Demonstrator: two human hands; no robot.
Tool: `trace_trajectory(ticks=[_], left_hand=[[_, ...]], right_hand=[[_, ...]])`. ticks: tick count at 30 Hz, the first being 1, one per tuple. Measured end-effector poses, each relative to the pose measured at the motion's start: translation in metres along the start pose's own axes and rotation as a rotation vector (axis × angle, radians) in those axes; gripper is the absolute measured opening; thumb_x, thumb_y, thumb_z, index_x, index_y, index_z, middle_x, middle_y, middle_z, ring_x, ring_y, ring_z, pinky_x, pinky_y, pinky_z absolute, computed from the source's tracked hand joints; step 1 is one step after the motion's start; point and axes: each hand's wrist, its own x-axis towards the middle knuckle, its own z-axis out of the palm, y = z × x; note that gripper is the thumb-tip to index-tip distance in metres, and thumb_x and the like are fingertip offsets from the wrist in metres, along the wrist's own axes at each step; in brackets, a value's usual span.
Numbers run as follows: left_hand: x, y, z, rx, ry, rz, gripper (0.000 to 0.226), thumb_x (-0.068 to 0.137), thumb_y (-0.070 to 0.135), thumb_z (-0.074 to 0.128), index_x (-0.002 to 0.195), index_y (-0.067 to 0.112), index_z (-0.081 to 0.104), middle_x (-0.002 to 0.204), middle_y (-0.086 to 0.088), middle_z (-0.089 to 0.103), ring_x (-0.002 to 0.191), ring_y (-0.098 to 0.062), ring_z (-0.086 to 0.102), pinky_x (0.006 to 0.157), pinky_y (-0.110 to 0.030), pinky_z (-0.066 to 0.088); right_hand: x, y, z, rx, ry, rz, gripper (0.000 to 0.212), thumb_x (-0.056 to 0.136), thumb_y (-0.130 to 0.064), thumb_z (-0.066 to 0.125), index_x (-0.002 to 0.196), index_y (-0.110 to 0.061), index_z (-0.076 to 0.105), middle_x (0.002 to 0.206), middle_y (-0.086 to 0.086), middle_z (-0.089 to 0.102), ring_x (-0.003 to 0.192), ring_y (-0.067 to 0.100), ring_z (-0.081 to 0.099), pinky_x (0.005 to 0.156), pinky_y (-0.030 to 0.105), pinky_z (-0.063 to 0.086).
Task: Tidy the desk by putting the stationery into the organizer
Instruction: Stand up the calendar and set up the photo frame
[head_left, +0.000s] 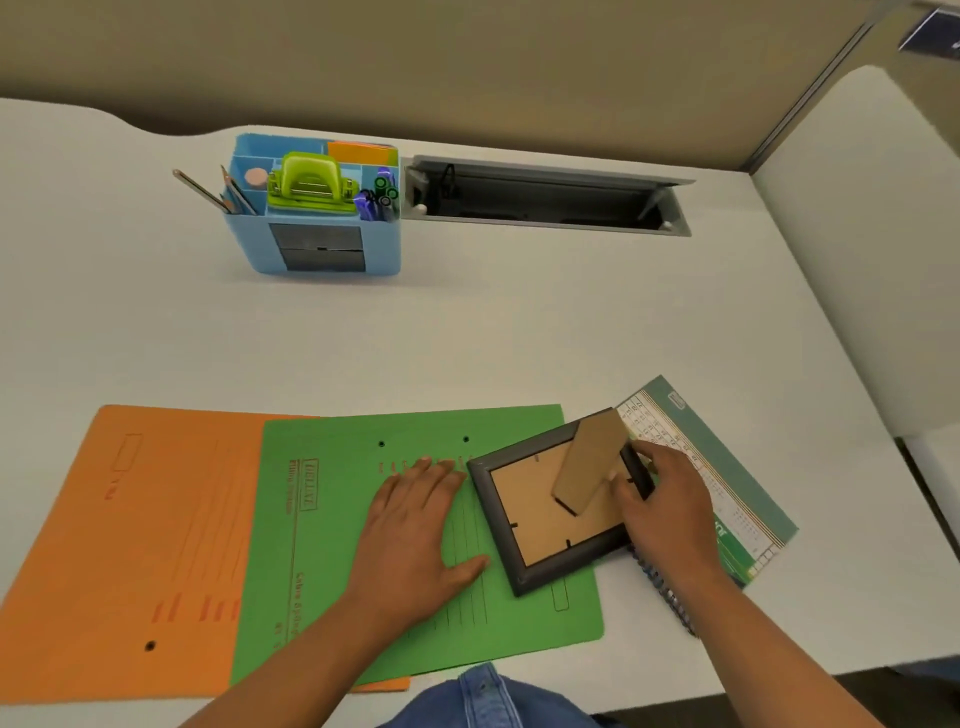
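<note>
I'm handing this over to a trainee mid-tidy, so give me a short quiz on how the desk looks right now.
1. True or false: the left hand lies flat on the green folder.
2. Which thing does the right hand grip? A: picture frame; B: pencil; C: orange folder.
3. Fill in: the lime hole punch sits in the blue ____.
Key: 1 true; 2 A; 3 organizer.

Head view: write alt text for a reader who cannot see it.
A person's right hand grips a grey picture frame lying face down on a green paper folder; the left hand rests flat on that folder. A blue plastic organizer of stationery stands farther back.
</note>
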Motion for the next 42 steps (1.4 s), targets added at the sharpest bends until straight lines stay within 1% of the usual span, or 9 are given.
trace_trajectory(ticks=[3, 6, 14, 21, 25, 31, 34, 37, 42], left_hand=[[0.001, 0.01, 0.0, 0.004, -0.053, -0.035, 0.103, 0.061, 0.079, 0.052, 0.149, 0.029, 0.03, 0.157, 0.009, 0.029, 0.147, -0.014, 0.018, 0.12, -0.039, 0.008], [0.0, 0.019, 0.002, 0.003, -0.095, -0.043, 0.119, 0.057, 0.08, 0.06, 0.154, 0.032, 0.01, 0.162, 0.011, 0.01, 0.149, -0.011, 0.0, 0.119, -0.036, -0.006], [0.0, 0.043, 0.004, 0.069, -0.221, -0.084, 0.145, 0.048, 0.085, 0.067, 0.141, 0.041, -0.036, 0.154, 0.004, -0.037, 0.141, -0.017, -0.036, 0.118, -0.043, -0.017], [0.01, 0.051, 0.0, 0.003, -0.172, -0.133, 0.144, 0.049, 0.078, 0.073, 0.143, 0.044, -0.031, 0.16, -0.002, -0.016, 0.146, -0.019, -0.023, 0.116, -0.038, -0.017], [0.015, 0.042, -0.009, 0.027, -0.187, -0.124, 0.143, 0.049, 0.077, 0.072, 0.145, 0.044, -0.028, 0.16, -0.003, -0.011, 0.147, -0.02, -0.02, 0.116, -0.039, -0.017], [0.012, 0.021, -0.023, 0.058, -0.228, -0.144, 0.145, 0.048, 0.077, 0.074, 0.146, 0.042, -0.027, 0.16, 0.0, -0.016, 0.148, -0.018, -0.018, 0.116, -0.038, -0.015], [0.009, 0.009, -0.029, 0.06, -0.223, -0.165, 0.147, 0.044, 0.077, 0.073, 0.146, 0.043, -0.026, 0.161, 0.0, -0.014, 0.149, -0.019, -0.014, 0.117, -0.038, -0.011], [0.008, 0.0, -0.033, 0.068, -0.226, -0.184, 0.148, 0.042, 0.078, 0.073, 0.145, 0.044, -0.028, 0.161, 0.002, -0.014, 0.149, -0.017, -0.013, 0.118, -0.04, -0.008], [0.007, -0.004, -0.04, 0.072, -0.24, -0.219, 0.149, 0.044, 0.075, 0.077, 0.143, 0.043, -0.03, 0.161, 0.003, -0.017, 0.149, -0.017, -0.013, 0.118, -0.04, -0.008]], right_hand=[[0.005, 0.006, 0.0, 0.047, -0.046, 0.011, 0.049, 0.085, -0.032, 0.069, 0.131, -0.021, 0.055, 0.123, -0.003, 0.057, 0.112, 0.017, 0.053, 0.097, 0.038, 0.046], [0.007, 0.01, -0.003, 0.099, -0.069, -0.003, 0.049, 0.084, -0.03, 0.07, 0.131, -0.024, 0.055, 0.122, -0.005, 0.057, 0.11, 0.016, 0.054, 0.097, 0.041, 0.048], [0.012, 0.021, -0.007, 0.158, -0.131, -0.028, 0.05, 0.083, -0.027, 0.071, 0.131, -0.026, 0.055, 0.121, -0.006, 0.058, 0.107, 0.016, 0.057, 0.094, 0.04, 0.05], [0.018, 0.023, -0.009, 0.321, -0.182, 0.021, 0.038, 0.085, -0.018, 0.072, 0.12, -0.024, 0.06, 0.103, -0.013, 0.061, 0.09, -0.002, 0.056, 0.069, 0.013, 0.041], [0.017, 0.021, -0.008, 0.374, -0.204, 0.025, 0.034, 0.085, -0.017, 0.071, 0.116, -0.025, 0.059, 0.099, -0.018, 0.06, 0.088, -0.002, 0.057, 0.067, 0.013, 0.041], [0.007, 0.013, 0.0, 0.397, -0.272, -0.025, 0.034, 0.084, -0.014, 0.07, 0.112, -0.031, 0.061, 0.098, -0.02, 0.063, 0.084, 0.004, 0.062, 0.073, 0.021, 0.052], [0.0, 0.008, 0.004, 0.385, -0.336, -0.066, 0.04, 0.085, -0.015, 0.07, 0.117, -0.036, 0.059, 0.1, -0.02, 0.062, 0.083, 0.004, 0.062, 0.07, 0.02, 0.053], [-0.002, 0.007, 0.007, 0.351, -0.389, -0.117, 0.049, 0.084, -0.019, 0.071, 0.126, -0.038, 0.056, 0.105, -0.016, 0.059, 0.085, 0.007, 0.059, 0.074, 0.027, 0.056], [-0.002, 0.003, 0.006, 0.29, -0.453, -0.197, 0.052, 0.085, -0.023, 0.07, 0.128, -0.043, 0.048, 0.103, -0.017, 0.053, 0.084, 0.002, 0.053, 0.068, 0.007, 0.04]])
